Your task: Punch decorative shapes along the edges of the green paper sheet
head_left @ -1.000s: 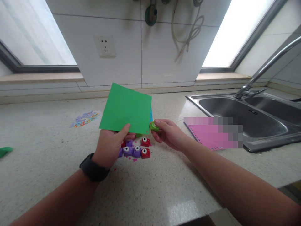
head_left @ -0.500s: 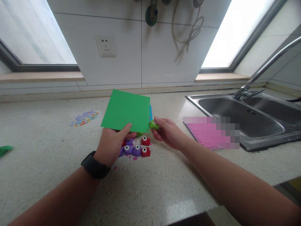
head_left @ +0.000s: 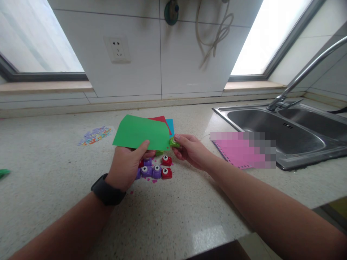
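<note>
Right hand [head_left: 191,150] is pinching a lime-green punch [head_left: 174,143] between thumb and fingers at the right edge of a green sheet [head_left: 141,133]; left hand [head_left: 126,164] is clasping that sheet's near edge, thumb above, fingers below. The sheet is bowing slightly over the counter [head_left: 162,220], a red sheet [head_left: 163,118] and a blue sheet [head_left: 170,124] showing behind it. Likely faults: the free far part could be twisting under a squeeze, skewing the cut; a slack left thumb could be letting the paper slide; a punch seated too near the small corner mark (possibly a punched hole) could be tearing the margin. Lettering: no brand or word is reading clearly; red and purple punches [head_left: 156,172] are bearing dark emblems on pale caps, and pixelation is masking part of a pink sheet [head_left: 230,151].
</note>
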`<act>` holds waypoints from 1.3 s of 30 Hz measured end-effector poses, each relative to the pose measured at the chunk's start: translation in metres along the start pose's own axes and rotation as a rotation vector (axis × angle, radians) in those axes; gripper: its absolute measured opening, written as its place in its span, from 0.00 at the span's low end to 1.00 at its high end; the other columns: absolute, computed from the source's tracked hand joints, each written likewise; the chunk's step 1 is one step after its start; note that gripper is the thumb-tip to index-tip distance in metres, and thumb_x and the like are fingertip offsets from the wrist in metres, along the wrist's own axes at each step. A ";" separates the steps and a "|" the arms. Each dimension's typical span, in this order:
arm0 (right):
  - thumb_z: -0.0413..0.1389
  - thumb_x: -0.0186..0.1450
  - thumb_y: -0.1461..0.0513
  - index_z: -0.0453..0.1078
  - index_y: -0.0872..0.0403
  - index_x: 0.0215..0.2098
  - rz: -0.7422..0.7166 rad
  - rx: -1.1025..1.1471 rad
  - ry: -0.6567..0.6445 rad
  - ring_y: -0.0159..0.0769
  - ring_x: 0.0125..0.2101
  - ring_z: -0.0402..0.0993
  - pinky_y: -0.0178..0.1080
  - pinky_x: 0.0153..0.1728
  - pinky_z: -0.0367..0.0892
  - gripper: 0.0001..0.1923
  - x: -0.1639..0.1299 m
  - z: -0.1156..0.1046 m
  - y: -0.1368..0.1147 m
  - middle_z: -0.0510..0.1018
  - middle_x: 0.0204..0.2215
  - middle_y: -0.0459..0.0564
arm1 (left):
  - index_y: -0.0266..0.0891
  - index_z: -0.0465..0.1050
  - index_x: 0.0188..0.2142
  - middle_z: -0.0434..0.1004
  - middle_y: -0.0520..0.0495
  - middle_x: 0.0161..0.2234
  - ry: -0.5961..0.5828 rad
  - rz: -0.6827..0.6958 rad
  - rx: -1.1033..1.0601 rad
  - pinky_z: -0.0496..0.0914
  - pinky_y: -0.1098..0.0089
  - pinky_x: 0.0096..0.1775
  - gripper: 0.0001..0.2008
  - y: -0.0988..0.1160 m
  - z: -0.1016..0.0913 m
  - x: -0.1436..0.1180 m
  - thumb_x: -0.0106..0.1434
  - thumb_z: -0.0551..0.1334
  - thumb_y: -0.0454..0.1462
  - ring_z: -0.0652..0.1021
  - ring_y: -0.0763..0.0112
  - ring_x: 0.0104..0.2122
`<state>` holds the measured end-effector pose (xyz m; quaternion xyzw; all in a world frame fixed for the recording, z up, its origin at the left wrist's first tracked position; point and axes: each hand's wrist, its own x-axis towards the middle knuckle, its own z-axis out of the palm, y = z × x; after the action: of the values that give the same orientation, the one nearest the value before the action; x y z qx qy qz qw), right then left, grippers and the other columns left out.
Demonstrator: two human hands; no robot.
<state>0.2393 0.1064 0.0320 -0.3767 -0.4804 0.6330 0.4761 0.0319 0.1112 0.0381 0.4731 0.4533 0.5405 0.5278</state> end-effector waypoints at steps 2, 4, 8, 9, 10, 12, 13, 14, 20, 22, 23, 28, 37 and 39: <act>0.64 0.62 0.44 0.65 0.55 0.28 0.009 -0.004 0.004 0.25 0.19 0.62 0.32 0.20 0.52 0.24 0.000 0.000 -0.001 0.69 0.21 0.42 | 0.39 0.75 0.42 0.84 0.44 0.38 -0.004 -0.001 0.011 0.74 0.76 0.21 0.15 0.000 0.000 0.000 0.59 0.72 0.42 0.84 0.67 0.26; 0.64 0.62 0.44 0.65 0.55 0.28 0.014 -0.003 0.006 0.25 0.19 0.62 0.32 0.20 0.52 0.24 0.000 0.001 -0.001 0.69 0.21 0.42 | 0.39 0.75 0.41 0.84 0.43 0.38 0.001 -0.003 0.015 0.75 0.76 0.22 0.14 0.000 0.000 -0.001 0.60 0.72 0.42 0.84 0.66 0.26; 0.64 0.62 0.44 0.65 0.55 0.28 0.010 -0.005 0.003 0.25 0.19 0.61 0.32 0.20 0.52 0.24 -0.001 0.002 -0.003 0.70 0.21 0.43 | 0.39 0.73 0.41 0.84 0.42 0.40 0.009 0.020 0.006 0.77 0.74 0.24 0.15 0.002 0.001 -0.001 0.59 0.73 0.41 0.84 0.65 0.28; 0.64 0.62 0.44 0.65 0.55 0.28 0.011 -0.006 0.004 0.25 0.19 0.61 0.32 0.20 0.52 0.24 -0.002 0.002 -0.003 0.70 0.21 0.43 | 0.39 0.73 0.42 0.84 0.42 0.41 0.004 0.022 0.004 0.78 0.74 0.24 0.15 0.003 0.001 -0.001 0.59 0.73 0.41 0.84 0.65 0.28; 0.64 0.62 0.44 0.65 0.55 0.28 0.013 -0.005 0.005 0.25 0.19 0.61 0.32 0.20 0.52 0.24 -0.002 0.002 -0.003 0.70 0.21 0.43 | 0.39 0.73 0.43 0.84 0.42 0.41 -0.003 0.021 0.002 0.79 0.73 0.25 0.16 0.003 0.001 -0.001 0.59 0.73 0.41 0.84 0.65 0.28; 0.65 0.61 0.44 0.65 0.55 0.28 0.017 0.001 0.007 0.25 0.19 0.62 0.32 0.20 0.52 0.24 -0.002 0.002 -0.002 0.70 0.21 0.43 | 0.39 0.73 0.44 0.84 0.43 0.42 -0.013 0.019 -0.007 0.79 0.73 0.26 0.16 0.004 0.001 -0.002 0.59 0.73 0.40 0.84 0.65 0.28; 0.65 0.61 0.44 0.65 0.55 0.28 0.018 0.006 0.004 0.25 0.19 0.62 0.32 0.20 0.53 0.24 -0.002 0.002 -0.002 0.70 0.21 0.43 | 0.39 0.73 0.44 0.84 0.43 0.42 -0.013 0.019 -0.014 0.80 0.73 0.27 0.17 0.004 0.001 -0.002 0.59 0.73 0.40 0.84 0.66 0.28; 0.65 0.61 0.44 0.66 0.55 0.29 0.019 0.010 0.000 0.25 0.19 0.62 0.32 0.20 0.53 0.24 -0.002 0.002 -0.002 0.70 0.21 0.43 | 0.39 0.73 0.44 0.84 0.44 0.43 -0.012 0.019 -0.022 0.80 0.73 0.27 0.17 0.003 0.001 -0.002 0.59 0.73 0.39 0.84 0.66 0.28; 0.65 0.61 0.45 0.67 0.56 0.30 0.025 0.043 -0.034 0.25 0.20 0.64 0.32 0.21 0.55 0.23 0.000 0.003 0.000 0.72 0.22 0.45 | 0.39 0.73 0.44 0.84 0.45 0.44 -0.023 0.036 -0.034 0.81 0.73 0.29 0.16 0.002 0.000 -0.001 0.59 0.73 0.39 0.84 0.68 0.28; 0.65 0.61 0.45 0.67 0.56 0.30 0.026 0.052 -0.043 0.25 0.20 0.64 0.32 0.21 0.55 0.23 0.000 0.003 0.001 0.73 0.22 0.45 | 0.39 0.73 0.44 0.84 0.45 0.44 -0.015 0.036 -0.029 0.81 0.73 0.29 0.16 0.002 0.000 -0.001 0.59 0.73 0.39 0.84 0.68 0.28; 0.66 0.61 0.45 0.67 0.56 0.30 0.027 0.055 -0.048 0.25 0.20 0.65 0.31 0.21 0.54 0.23 0.000 0.004 0.002 0.73 0.22 0.45 | 0.40 0.73 0.43 0.84 0.45 0.44 -0.011 0.030 -0.029 0.81 0.73 0.29 0.15 0.002 0.000 -0.001 0.59 0.73 0.38 0.84 0.68 0.28; 0.66 0.62 0.47 0.68 0.56 0.31 0.024 0.091 -0.070 0.25 0.20 0.66 0.30 0.21 0.56 0.22 0.000 0.005 0.003 0.74 0.22 0.45 | 0.41 0.74 0.43 0.84 0.44 0.44 -0.030 0.008 -0.030 0.81 0.71 0.30 0.13 0.002 0.001 -0.002 0.60 0.72 0.38 0.84 0.67 0.28; 0.67 0.61 0.48 0.68 0.57 0.30 0.074 0.122 -0.099 0.24 0.19 0.65 0.30 0.20 0.57 0.22 0.000 0.006 0.003 0.72 0.21 0.44 | 0.41 0.74 0.42 0.85 0.46 0.43 -0.048 -0.001 -0.029 0.82 0.72 0.31 0.11 0.002 0.000 -0.001 0.62 0.70 0.36 0.84 0.68 0.28; 0.68 0.60 0.48 0.68 0.57 0.29 0.072 0.118 -0.091 0.24 0.19 0.65 0.29 0.20 0.56 0.22 0.001 0.006 0.003 0.72 0.20 0.43 | 0.41 0.74 0.43 0.84 0.46 0.43 -0.053 0.006 -0.019 0.82 0.72 0.31 0.11 0.002 0.001 -0.001 0.62 0.70 0.36 0.84 0.68 0.28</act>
<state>0.2332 0.1053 0.0303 -0.3357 -0.4495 0.6936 0.4519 0.0321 0.1097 0.0403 0.4836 0.4327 0.5336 0.5424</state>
